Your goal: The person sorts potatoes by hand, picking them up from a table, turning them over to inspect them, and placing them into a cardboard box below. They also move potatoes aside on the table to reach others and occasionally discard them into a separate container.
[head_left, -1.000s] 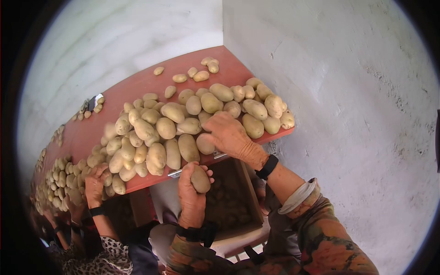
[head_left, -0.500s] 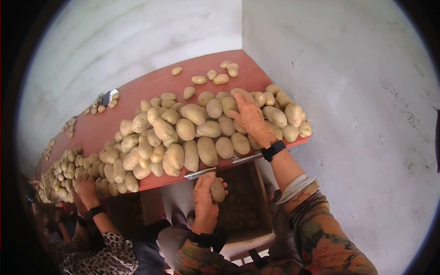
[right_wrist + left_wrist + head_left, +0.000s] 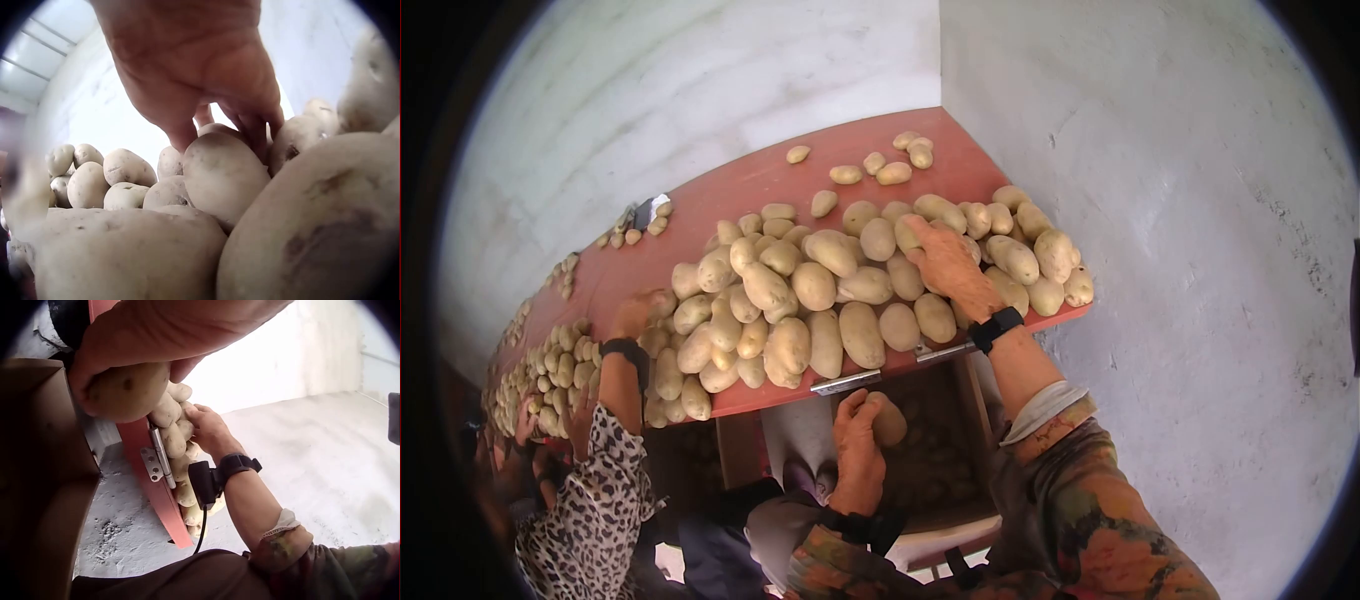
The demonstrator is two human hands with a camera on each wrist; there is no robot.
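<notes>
My left hand point(image 3: 859, 450) holds a potato point(image 3: 888, 420) below the front edge of the red table point(image 3: 730, 180). In the left wrist view that potato point(image 3: 128, 394) shows a dark spot, with fingers curled round it. My right hand point(image 3: 955, 270) is on the potato heap point(image 3: 865, 285) toward its right end. From the right wrist, the thumb and fingers come down on both sides of a potato point(image 3: 220, 130), partly hidden behind a nearer potato point(image 3: 225, 178).
Under the table edge stands an open box point(image 3: 975, 400) with potatoes inside. Metal hinges point(image 3: 846, 382) line that edge. Another person's arm point(image 3: 620, 390) reaches into the heap on the left. Small potatoes point(image 3: 893, 173) lie farther back, and a wall point(image 3: 1160, 250) borders the right.
My right hand has moved from the heap's front farther back onto it and stays there. My left hand keeps its potato below the edge. The neighbour's arm has reached farther over the heap.
</notes>
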